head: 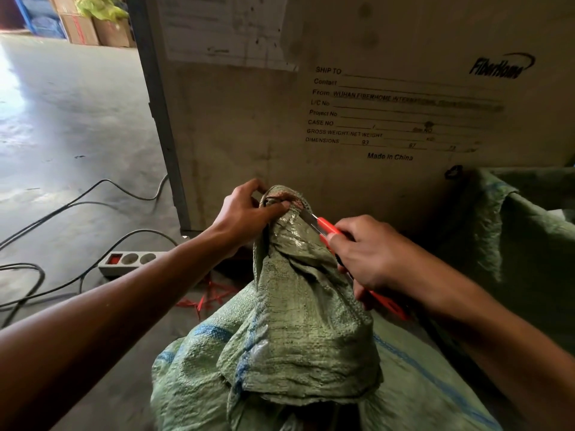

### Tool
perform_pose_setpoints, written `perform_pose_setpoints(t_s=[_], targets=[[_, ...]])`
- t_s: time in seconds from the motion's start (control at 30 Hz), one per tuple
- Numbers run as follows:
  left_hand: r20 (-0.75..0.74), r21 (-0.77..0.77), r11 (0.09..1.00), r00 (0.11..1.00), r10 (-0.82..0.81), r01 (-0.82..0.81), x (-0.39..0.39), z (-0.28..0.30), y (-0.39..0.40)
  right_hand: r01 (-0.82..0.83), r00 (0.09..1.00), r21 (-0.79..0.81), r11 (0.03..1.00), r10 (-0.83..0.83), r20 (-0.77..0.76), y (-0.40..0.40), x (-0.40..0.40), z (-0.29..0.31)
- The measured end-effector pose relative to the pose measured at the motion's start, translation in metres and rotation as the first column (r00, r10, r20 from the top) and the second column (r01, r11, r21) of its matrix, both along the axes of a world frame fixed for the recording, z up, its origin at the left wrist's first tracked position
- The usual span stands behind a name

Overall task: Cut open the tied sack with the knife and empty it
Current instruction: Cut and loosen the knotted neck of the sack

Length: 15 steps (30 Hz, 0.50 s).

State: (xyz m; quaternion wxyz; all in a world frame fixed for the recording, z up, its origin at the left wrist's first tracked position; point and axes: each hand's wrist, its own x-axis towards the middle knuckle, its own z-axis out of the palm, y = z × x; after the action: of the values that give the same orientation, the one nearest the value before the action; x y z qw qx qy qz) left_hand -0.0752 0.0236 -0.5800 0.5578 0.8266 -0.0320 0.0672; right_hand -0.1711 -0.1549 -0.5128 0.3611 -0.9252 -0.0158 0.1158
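Observation:
A green woven sack (298, 331) with blue stripes stands in front of me, its neck bunched and tied at the top. My left hand (245, 213) pinches the tied neck just below the knot. My right hand (370, 259) grips a red utility knife (326, 228). Its bare blade touches the neck on the right side, just under my left thumb. The handle's rear end pokes out below my right palm.
A large printed shipping crate (373, 104) stands right behind the sack. A second green sack (529, 219) stands open at the right. On the concrete floor to the left lie a power strip (130, 261) and black cables (62, 213). Red string scraps (208, 297) lie beside the sack.

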Motion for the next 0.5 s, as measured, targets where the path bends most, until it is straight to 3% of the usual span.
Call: perform_pose_setpoints(t_s=[0.5], targets=[[0.135,0.058,0.996,0.989,0.063,-0.072,-0.0078,0.0038,-0.0059,0.007,0.999,-0.089,0.996,-0.011,-0.041,0.0063,0.0012,0.0021]])
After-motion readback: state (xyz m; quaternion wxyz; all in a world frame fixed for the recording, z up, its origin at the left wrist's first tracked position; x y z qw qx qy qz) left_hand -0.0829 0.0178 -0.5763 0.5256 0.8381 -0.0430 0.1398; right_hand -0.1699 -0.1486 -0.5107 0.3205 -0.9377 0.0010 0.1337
